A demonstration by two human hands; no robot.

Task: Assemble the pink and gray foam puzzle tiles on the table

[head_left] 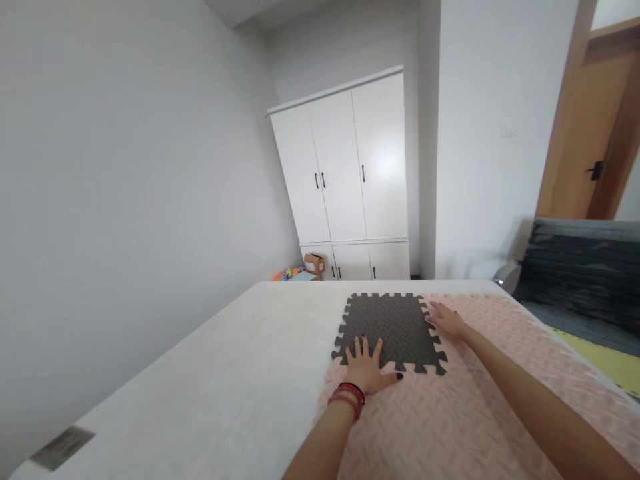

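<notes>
A dark grey square foam puzzle tile with toothed interlocking edges (389,330) lies flat on a white mattress bed (240,360), its near and right edges meeting a spread of pale pink foam tiles (465,413). The left hand (366,370), fingers spread and palm down, presses on the tile's near edge where the teeth join the pink foam. The right hand (447,321) rests flat and open along the tile's right edge. Neither hand pinches anything. The tile looks light, soft and bendable, with a textured top that should give grip; it is probably best held at a free edge or corner. A white wardrobe (350,180) stands beyond.
</notes>
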